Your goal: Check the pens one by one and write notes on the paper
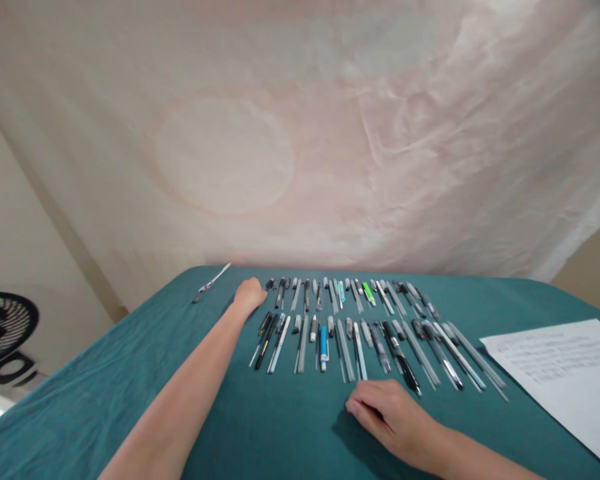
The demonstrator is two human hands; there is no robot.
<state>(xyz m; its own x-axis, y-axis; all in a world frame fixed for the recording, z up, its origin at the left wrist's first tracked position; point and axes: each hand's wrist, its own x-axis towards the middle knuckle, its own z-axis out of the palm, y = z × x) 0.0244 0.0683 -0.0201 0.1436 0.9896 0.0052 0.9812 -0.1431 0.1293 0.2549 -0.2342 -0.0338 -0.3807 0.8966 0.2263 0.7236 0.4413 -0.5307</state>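
Note:
My left hand (251, 295) reaches to the left end of the back row of pen parts, its fingers curled and mostly turned away from view. Its fingertips are beside a small black pen cap (270, 284); what they pinch, if anything, is hidden. Loosely closed, my right hand (391, 417) rests on the cloth just in front of the near row, with nothing showing in it. Closest to it are a pale blue pen barrel (360, 351) and a black pen (409, 373). A thick blue pen (323, 348) lies farther left in that row.
Several pens, clear tubes and caps lie in two rows on the green tablecloth (290, 427). A bright green piece (369, 294) is in the back row. One pen (211, 283) lies apart at far left. Printed sheets (570, 380) lie right; a fan (5, 327) stands left.

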